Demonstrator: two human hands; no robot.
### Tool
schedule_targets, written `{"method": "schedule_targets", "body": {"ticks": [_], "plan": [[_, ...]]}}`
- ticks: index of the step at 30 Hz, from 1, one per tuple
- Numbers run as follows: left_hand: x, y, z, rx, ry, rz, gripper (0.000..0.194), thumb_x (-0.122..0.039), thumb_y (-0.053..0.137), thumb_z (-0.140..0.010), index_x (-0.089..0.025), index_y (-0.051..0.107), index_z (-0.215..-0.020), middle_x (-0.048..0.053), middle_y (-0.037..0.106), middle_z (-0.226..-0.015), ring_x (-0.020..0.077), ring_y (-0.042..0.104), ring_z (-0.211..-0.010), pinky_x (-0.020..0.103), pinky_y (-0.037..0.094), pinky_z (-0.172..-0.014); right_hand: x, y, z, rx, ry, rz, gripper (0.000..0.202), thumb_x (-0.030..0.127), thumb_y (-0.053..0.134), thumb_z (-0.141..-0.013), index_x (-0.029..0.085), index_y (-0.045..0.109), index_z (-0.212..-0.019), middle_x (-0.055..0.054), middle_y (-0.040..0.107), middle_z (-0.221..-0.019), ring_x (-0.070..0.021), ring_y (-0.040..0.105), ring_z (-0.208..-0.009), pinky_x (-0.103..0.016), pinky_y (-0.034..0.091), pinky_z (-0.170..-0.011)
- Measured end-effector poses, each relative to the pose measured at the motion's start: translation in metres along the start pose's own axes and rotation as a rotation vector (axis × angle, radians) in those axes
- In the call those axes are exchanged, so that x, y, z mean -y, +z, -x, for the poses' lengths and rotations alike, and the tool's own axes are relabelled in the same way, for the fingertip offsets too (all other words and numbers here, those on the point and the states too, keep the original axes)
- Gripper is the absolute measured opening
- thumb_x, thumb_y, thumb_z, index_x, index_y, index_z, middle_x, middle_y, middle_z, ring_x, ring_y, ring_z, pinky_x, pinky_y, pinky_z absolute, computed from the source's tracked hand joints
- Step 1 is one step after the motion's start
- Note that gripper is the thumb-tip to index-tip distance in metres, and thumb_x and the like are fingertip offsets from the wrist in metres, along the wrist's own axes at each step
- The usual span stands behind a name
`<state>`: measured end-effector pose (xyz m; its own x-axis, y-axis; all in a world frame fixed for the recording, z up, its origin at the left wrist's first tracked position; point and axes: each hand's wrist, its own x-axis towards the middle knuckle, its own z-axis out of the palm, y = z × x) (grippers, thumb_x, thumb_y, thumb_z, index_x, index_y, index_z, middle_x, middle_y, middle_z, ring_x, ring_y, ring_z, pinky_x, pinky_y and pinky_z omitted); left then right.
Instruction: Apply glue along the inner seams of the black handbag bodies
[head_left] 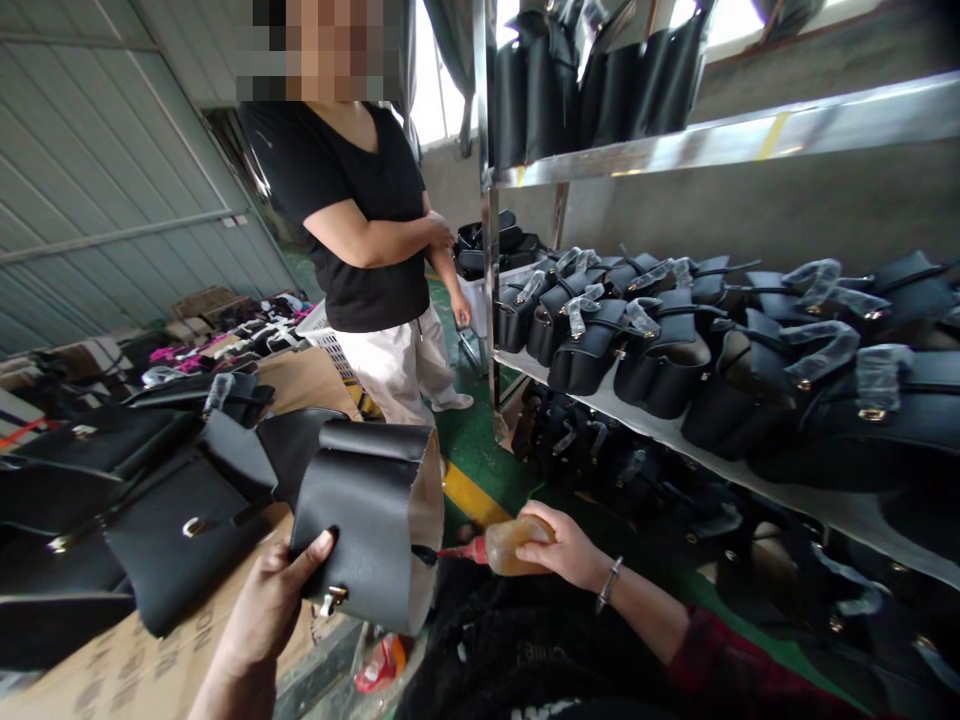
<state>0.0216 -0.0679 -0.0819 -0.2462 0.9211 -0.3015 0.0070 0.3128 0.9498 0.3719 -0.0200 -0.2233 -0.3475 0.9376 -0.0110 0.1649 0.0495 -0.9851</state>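
Observation:
My left hand (281, 590) grips a black handbag (356, 510) by its lower left side, thumb on the front near a gold clasp. The bag is tilted, its pale inner edge turned to the right. In my right hand (566, 545) is a squeeze bottle (512, 546) of amber stuff with a red nozzle. The nozzle points left at the bag's open side, close to a small dark piece there; whether it touches cannot be made out. My left fingers are hidden behind the bag.
Black bags (184, 535) lie on cardboard (172, 665) at left. A metal rack (491, 300) with rows of black bags (667, 340) stands at right. A person in a black shirt (360, 190) stands ahead, arm folded. A red-capped item (380, 662) lies below the held bag.

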Motion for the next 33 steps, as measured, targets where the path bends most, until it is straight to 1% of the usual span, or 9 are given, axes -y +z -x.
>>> {"method": "schedule_targets", "body": {"ticks": [4,6,11,17,19,23,27,30,33], "plan": [[0.009,-0.007,-0.002,0.002,-0.009,-0.005,0.045,-0.051,0.087,-0.063,-0.016,0.077,-0.089,0.006,0.078,-0.082,0.0252,0.071,-0.071,0.032,0.057,-0.065,-0.003,0.000,-0.004,-0.166,-0.085,0.072,0.018,0.028,0.069,-0.071,0.021,0.059,-0.082,0.001,0.054,-0.076,-0.0175,0.052,-0.070,-0.030,0.043,-0.066],[0.013,-0.009,-0.002,-0.002,0.000,-0.015,0.045,-0.051,0.086,-0.066,-0.016,0.077,-0.092,0.007,0.079,-0.085,0.0256,0.071,-0.073,0.033,0.057,-0.067,-0.003,0.000,-0.008,-0.207,-0.085,0.081,0.020,0.031,0.070,-0.071,0.021,0.059,-0.084,0.001,0.055,-0.076,-0.0179,0.052,-0.071,-0.030,0.043,-0.066],[0.014,-0.006,0.000,-0.022,0.014,-0.014,0.046,-0.054,0.085,-0.064,-0.016,0.076,-0.088,0.007,0.078,-0.083,0.0263,0.070,-0.073,0.033,0.056,-0.068,-0.006,0.004,-0.012,-0.190,-0.015,0.023,0.025,0.034,0.070,-0.069,0.021,0.059,-0.088,0.002,0.055,-0.075,-0.0178,0.053,-0.070,-0.030,0.044,-0.066],[0.009,0.008,0.011,-0.046,-0.045,-0.032,0.052,-0.060,0.088,-0.053,-0.018,0.075,-0.079,0.006,0.076,-0.074,0.0255,0.069,-0.070,0.031,0.055,-0.065,-0.015,0.007,-0.001,-0.061,0.108,-0.145,0.024,0.032,0.071,-0.068,0.021,0.057,-0.083,0.004,0.054,-0.070,-0.0159,0.052,-0.067,-0.027,0.043,-0.063],[0.009,0.011,0.014,-0.059,-0.045,-0.033,0.053,-0.062,0.088,-0.051,-0.017,0.075,-0.076,0.006,0.075,-0.073,0.0245,0.068,-0.069,0.030,0.054,-0.063,-0.018,0.005,0.001,-0.074,0.125,-0.182,0.028,0.034,0.072,-0.067,0.020,0.058,-0.086,0.004,0.056,-0.071,-0.0163,0.053,-0.068,-0.027,0.044,-0.063],[0.010,0.014,0.017,-0.055,-0.033,-0.045,0.056,-0.064,0.087,-0.051,-0.016,0.075,-0.076,0.006,0.075,-0.072,0.0241,0.067,-0.067,0.031,0.053,-0.063,-0.019,0.005,-0.006,-0.147,0.124,-0.137,0.033,0.041,0.074,-0.066,0.021,0.058,-0.087,0.004,0.056,-0.071,-0.0166,0.052,-0.067,-0.028,0.043,-0.063],[0.018,0.011,0.016,-0.044,-0.028,-0.019,0.054,-0.061,0.087,-0.052,-0.016,0.076,-0.079,0.007,0.076,-0.074,0.0272,0.070,-0.073,0.032,0.055,-0.067,-0.013,0.011,-0.017,-0.162,0.112,-0.119,0.034,0.041,0.074,-0.064,0.022,0.058,-0.086,0.004,0.056,-0.071,-0.0173,0.052,-0.068,-0.029,0.044,-0.065],[0.026,0.007,0.015,-0.014,-0.030,0.004,0.050,-0.058,0.086,-0.059,-0.016,0.076,-0.084,0.007,0.077,-0.076,0.0271,0.071,-0.073,0.033,0.055,-0.069,-0.010,0.015,-0.017,-0.110,0.141,-0.149,0.031,0.038,0.075,-0.064,0.021,0.058,-0.084,0.004,0.055,-0.069,-0.0166,0.052,-0.067,-0.029,0.044,-0.064],[0.031,0.005,0.016,-0.008,-0.029,0.023,0.049,-0.055,0.086,-0.061,-0.015,0.076,-0.089,0.007,0.077,-0.078,0.0273,0.071,-0.073,0.033,0.055,-0.069,-0.009,0.014,-0.008,-0.043,0.186,-0.236,0.032,0.037,0.076,-0.064,0.021,0.056,-0.083,0.004,0.058,-0.071,-0.0166,0.055,-0.069,-0.028,0.045,-0.065]]}}
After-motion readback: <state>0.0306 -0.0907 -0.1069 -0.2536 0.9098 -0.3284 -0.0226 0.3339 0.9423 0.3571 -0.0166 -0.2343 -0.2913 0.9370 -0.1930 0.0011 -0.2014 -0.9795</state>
